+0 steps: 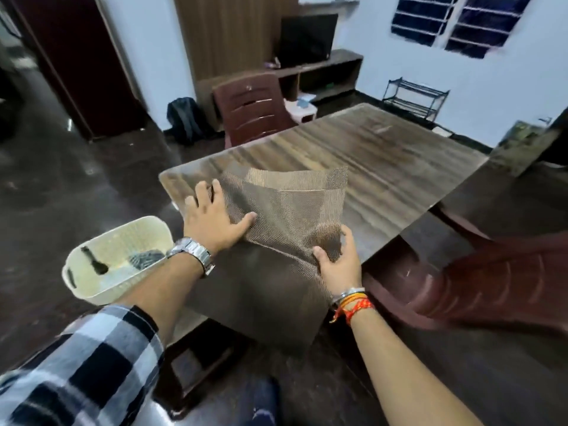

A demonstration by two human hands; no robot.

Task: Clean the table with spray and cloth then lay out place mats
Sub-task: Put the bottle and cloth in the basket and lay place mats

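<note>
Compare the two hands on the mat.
The left hand lies spread, fingers straight, on the left edge of the mat; the right hand pinches its right side. The left wrist wears a metal watch; the right wears orange threads. Both touch the mat.

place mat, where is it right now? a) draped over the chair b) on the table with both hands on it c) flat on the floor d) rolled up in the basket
b: the woven place mat lies buckled on the wooden table, with the left hand spread over its left side and the right hand pinching its near edge.
</note>
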